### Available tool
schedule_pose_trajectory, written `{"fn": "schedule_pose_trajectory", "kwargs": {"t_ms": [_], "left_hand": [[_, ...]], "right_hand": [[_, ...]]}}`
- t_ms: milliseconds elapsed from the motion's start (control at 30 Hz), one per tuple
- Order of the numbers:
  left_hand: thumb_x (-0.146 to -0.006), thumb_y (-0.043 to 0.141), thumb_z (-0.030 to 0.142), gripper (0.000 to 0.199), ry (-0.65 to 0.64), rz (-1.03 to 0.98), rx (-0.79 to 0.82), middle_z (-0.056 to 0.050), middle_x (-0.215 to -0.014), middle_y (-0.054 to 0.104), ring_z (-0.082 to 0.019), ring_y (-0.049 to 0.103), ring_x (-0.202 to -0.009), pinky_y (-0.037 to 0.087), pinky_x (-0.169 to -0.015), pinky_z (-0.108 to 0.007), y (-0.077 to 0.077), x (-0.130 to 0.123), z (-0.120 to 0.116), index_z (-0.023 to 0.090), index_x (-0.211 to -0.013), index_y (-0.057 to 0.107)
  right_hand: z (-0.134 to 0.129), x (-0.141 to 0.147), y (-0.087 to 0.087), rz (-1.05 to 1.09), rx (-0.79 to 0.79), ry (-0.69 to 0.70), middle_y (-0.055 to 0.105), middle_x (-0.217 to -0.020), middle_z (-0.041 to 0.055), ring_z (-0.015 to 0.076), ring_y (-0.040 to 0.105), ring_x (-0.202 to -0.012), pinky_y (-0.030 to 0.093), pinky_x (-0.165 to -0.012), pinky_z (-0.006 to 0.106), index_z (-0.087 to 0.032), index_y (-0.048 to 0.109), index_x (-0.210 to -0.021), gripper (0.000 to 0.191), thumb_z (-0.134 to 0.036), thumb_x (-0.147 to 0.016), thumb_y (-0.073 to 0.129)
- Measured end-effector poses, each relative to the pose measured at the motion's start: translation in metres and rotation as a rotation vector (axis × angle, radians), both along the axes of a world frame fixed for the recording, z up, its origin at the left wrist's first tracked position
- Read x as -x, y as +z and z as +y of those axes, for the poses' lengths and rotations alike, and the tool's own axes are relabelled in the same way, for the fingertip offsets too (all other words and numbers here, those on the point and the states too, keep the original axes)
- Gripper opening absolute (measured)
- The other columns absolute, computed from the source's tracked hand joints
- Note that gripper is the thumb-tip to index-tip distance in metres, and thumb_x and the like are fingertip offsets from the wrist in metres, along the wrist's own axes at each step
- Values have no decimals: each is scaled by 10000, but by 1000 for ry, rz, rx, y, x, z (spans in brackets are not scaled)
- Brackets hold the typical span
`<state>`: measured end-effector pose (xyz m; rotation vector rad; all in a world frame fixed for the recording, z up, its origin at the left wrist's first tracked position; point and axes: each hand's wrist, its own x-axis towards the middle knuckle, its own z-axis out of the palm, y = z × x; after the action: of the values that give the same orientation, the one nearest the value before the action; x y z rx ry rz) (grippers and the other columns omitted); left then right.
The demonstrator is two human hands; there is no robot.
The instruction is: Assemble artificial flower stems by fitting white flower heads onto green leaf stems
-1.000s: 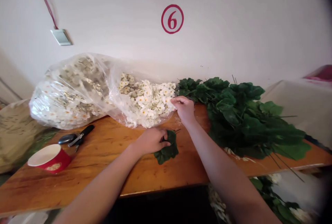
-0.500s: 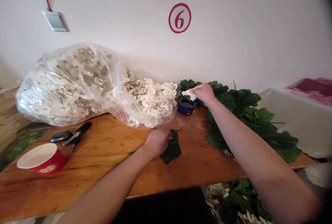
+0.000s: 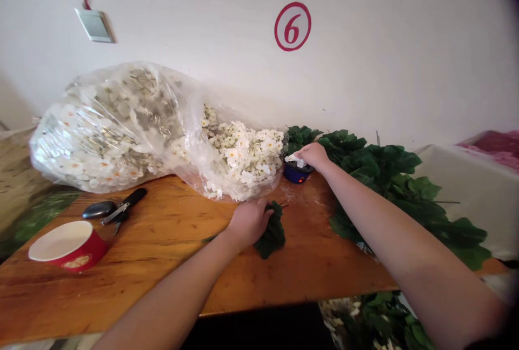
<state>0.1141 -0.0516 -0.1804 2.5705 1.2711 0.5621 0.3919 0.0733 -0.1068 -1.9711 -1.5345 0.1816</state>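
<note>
My left hand is closed on a dark green leaf piece low over the middle of the table. Between the fingertips of my right hand is a small white flower. That flower is at the top opening of a small dark blue pot with a red light on its front. Just left of the pot, white flowers with yellow centres spill from a large clear plastic bag. The flower's lower side is hidden at the pot's rim.
A pile of green leaves lies to the right, under my right forearm. At the left are a red paper cup, a black oval object and keys. More leaves and flowers show below the front edge.
My right hand has lowered the white flower from above the blue pot to its opening. My left hand still holds the leaf piece. The whole view has shifted slightly.
</note>
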Motion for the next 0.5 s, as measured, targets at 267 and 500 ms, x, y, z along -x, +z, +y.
{"fn": "schedule_pose_trajectory", "kwargs": {"t_ms": [267, 500], "left_hand": [[-966, 360, 301, 270, -6, 126, -65, -107, -942, 678, -238, 636, -908, 458, -748, -332, 4, 1, 4, 172, -983, 596], [-965, 339, 266, 276, -12, 110, -93, -121, -917, 662, -236, 618, -906, 460, -747, -333, 3, 1, 3, 156, -1009, 589]], "right_hand": [[1, -12, -7, 227, -130, -55, 683, -602, 77, 160, 600, -522, 438, -500, 246, -112, 755, -718, 218, -306, -618, 749], [-36, 15, 9, 864, -401, -78, 670, -616, 42, 157, 589, -542, 469, -480, 263, -129, 699, -662, 201, -236, -523, 796]]}}
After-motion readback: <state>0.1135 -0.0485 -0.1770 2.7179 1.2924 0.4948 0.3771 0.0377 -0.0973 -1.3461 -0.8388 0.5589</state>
